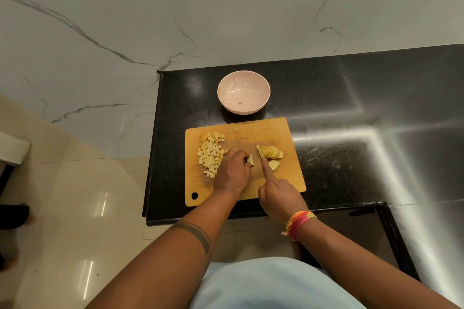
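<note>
Wooden cutting board (pixel 276 130) on black table (pixel 351 108).
- Left hand (pixel 232 173): fingers (pixel 239 154) curled on potato piece (pixel 250 159), mid-board.
- Right hand (pixel 278 195): grips knife (pixel 258 152), forefinger along blade.
- Potato slices (pixel 272 152): right of the knife.
- Diced pile (pixel 211 155): left side of the board.
- Pink bowl (pixel 243 91): behind the board.

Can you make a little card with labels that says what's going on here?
job: dicing
left hand: holds a potato piece on the board
right hand: grips the knife, forefinger along the blade
cubes: heaped on the board's left
slices: fanned on its right
bowl: behind the board, on the counter
</note>
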Demonstrator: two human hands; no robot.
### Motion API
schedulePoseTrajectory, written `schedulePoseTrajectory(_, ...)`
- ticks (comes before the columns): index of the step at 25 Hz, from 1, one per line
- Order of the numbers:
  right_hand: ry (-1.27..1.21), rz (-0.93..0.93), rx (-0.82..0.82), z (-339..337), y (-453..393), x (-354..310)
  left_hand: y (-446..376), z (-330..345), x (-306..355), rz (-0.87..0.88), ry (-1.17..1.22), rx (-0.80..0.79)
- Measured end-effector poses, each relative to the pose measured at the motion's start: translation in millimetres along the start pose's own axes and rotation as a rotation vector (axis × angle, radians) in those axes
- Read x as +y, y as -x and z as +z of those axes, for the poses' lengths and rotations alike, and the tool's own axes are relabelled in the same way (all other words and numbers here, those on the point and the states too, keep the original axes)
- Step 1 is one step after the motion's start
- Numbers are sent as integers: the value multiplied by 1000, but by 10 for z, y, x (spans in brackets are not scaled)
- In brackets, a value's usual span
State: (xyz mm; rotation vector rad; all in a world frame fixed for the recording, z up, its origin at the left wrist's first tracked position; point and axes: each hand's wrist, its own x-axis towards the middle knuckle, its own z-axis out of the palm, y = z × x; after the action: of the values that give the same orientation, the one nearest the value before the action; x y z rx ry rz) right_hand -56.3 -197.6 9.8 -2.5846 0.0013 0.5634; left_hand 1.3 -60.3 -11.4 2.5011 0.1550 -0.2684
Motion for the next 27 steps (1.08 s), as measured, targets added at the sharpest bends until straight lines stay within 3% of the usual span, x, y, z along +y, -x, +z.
schedulePoseTrajectory(21,164,-76,-60,266,217,87,-47,52,7,-46,-2,56)
schedulePoseTrajectory(27,42,-56,-47,138,290,107,-49,48,44,-80,17,73)
